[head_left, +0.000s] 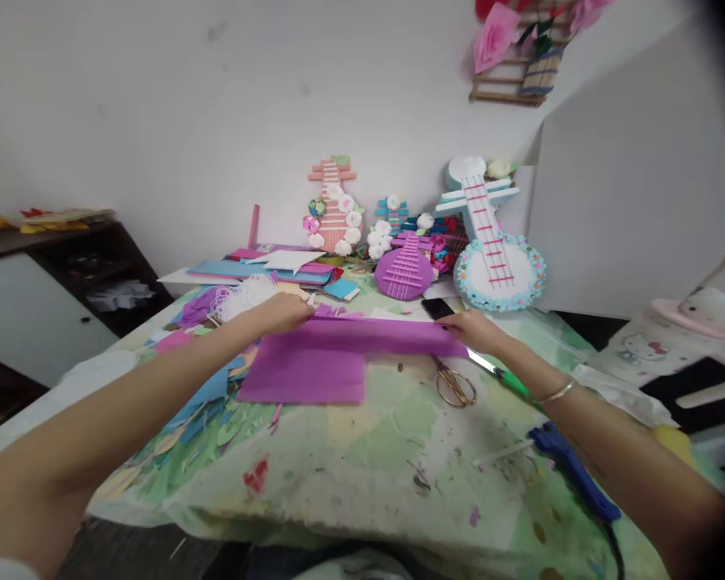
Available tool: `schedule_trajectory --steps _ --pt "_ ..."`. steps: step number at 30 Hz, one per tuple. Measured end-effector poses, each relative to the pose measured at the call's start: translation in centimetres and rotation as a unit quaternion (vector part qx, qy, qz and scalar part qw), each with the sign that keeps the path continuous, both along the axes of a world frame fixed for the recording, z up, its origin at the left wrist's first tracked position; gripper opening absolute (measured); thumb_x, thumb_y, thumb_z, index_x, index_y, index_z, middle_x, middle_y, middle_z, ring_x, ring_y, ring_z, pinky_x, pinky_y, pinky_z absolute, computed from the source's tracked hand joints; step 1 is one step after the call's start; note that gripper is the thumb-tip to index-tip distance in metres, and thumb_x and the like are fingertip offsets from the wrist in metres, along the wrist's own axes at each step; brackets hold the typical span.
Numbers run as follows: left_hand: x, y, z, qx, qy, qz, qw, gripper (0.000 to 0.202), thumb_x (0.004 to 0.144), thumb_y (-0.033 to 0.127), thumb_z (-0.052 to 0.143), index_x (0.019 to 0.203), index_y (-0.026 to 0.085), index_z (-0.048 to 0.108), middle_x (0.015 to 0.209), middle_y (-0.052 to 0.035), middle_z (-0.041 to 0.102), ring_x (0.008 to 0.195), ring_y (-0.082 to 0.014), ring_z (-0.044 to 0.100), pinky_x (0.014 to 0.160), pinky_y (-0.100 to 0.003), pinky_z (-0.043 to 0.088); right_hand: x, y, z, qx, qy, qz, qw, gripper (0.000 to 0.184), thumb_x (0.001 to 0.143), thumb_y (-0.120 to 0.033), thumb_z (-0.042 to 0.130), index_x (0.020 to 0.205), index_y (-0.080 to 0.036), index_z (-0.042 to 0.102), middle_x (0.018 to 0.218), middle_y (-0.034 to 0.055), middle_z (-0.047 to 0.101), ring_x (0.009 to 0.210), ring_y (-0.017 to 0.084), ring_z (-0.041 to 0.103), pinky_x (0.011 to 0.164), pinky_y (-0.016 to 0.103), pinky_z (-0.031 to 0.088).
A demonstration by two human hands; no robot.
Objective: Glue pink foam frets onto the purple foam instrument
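Note:
My left hand (287, 312) pinches the far left end of a long purple paper strip (392, 334). At its other end, my right hand (472, 329) grips the top edge with fingers closed. The strip is stretched between both hands, above the table. Under its left part lies a flat purple sheet (305, 374). Gold-handled scissors (457, 388) lie just below the strip's right end, their blades partly covered by it. A green utility knife (512, 382) rests beside my right forearm. Several purple paper scraps (335, 311) lie near my left hand.
A blue glue gun (573, 467) lies at right with its cord. Behind stand a purple paper lute (404, 270), a white-and-blue one (499, 266) and a pink one (333, 209). Paper offcuts (217, 419) and a stack of coloured sheets (266, 270) occupy the left; a phone (438, 308) lies behind.

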State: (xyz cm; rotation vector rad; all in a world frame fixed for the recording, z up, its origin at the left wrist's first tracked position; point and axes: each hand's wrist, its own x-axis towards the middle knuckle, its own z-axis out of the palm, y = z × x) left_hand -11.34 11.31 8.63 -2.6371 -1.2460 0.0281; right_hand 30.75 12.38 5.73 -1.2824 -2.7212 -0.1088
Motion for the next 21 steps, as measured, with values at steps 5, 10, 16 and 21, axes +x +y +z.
schedule_trajectory --steps 5,10,16,21 --pt "-1.3 -2.9 -4.0 0.0 0.06 -0.023 0.998 0.021 0.083 0.005 0.044 0.089 0.014 0.062 0.082 -0.0115 0.066 0.077 -0.0206 0.061 0.064 -0.028 0.04 0.7 -2.8 -3.9 -0.012 -0.01 0.058 0.998 0.042 0.084 -0.009 0.043 0.121 -0.014 0.062 0.122 0.0112 0.064 0.113 0.022 0.059 0.098 0.034 0.042" --pt "-1.8 -4.5 -6.5 -0.018 0.104 -0.078 0.991 0.021 0.087 0.01 0.044 0.098 0.014 0.061 0.09 -0.0126 0.066 0.081 -0.021 0.059 0.067 -0.031 0.042 1.1 -4.3 -5.1 -0.028 -0.041 0.1 0.994 0.036 0.083 -0.016 0.051 0.117 -0.015 0.065 0.123 0.0136 0.063 0.117 0.028 0.055 0.101 0.045 0.04" --pt "-2.1 -4.2 -7.0 0.026 0.131 -0.082 0.988 0.025 0.087 0.007 0.04 0.102 0.011 0.06 0.09 -0.0144 0.065 0.08 -0.0228 0.059 0.062 -0.031 0.041 0.6 -4.3 -4.7 0.016 -0.07 0.104 0.992 0.028 0.088 -0.017 0.047 0.105 -0.015 0.07 0.115 0.0131 0.067 0.111 0.027 0.058 0.097 0.043 0.041" --pt "-1.9 -1.3 -5.5 0.063 0.101 -0.024 0.993 0.023 0.085 0.005 0.042 0.094 0.013 0.06 0.085 -0.0124 0.066 0.079 -0.021 0.061 0.062 -0.029 0.042 0.8 -0.9 -3.8 0.037 -0.02 -0.02 0.999 0.033 0.088 -0.018 0.044 0.11 -0.014 0.068 0.108 0.0131 0.07 0.098 0.026 0.064 0.087 0.036 0.047"
